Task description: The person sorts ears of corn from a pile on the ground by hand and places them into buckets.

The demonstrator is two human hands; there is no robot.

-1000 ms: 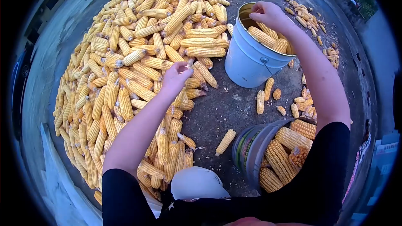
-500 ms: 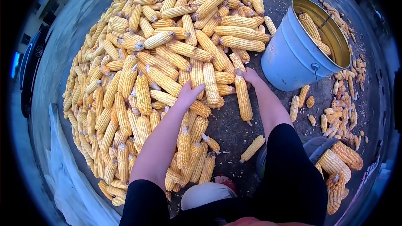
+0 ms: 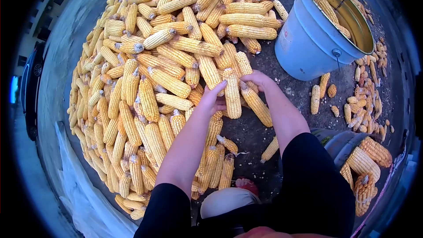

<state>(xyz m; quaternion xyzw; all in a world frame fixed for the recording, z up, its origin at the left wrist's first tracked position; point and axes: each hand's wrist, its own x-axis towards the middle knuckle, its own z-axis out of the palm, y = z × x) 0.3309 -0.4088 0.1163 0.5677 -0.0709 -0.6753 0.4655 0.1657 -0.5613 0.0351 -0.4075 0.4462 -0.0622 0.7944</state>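
Yellow corn cobs lie in a large pile (image 3: 150, 79). At its right edge, my left hand (image 3: 214, 98) is wrapped round several cobs, its thumb against an upright cob (image 3: 232, 93). My right hand (image 3: 257, 80) closes on the other side of this bunch, fingers on a pale cob (image 3: 244, 65). The fingertips of both hands are partly hidden by the cobs. Just under my right hand a longer cob (image 3: 257, 104) slants down to the right.
A blue metal bucket (image 3: 304, 39) with cobs inside stands at the upper right. A second bucket (image 3: 337, 143), heaped with cobs, is beside my right sleeve. Small cobs (image 3: 362, 101) lie scattered at the right. Plastic sheeting (image 3: 83, 185) lies at lower left.
My right hand has come from the blue bucket down to the pile's edge. Both hands have since drawn closer together, gathering cobs between them. The view has shifted.
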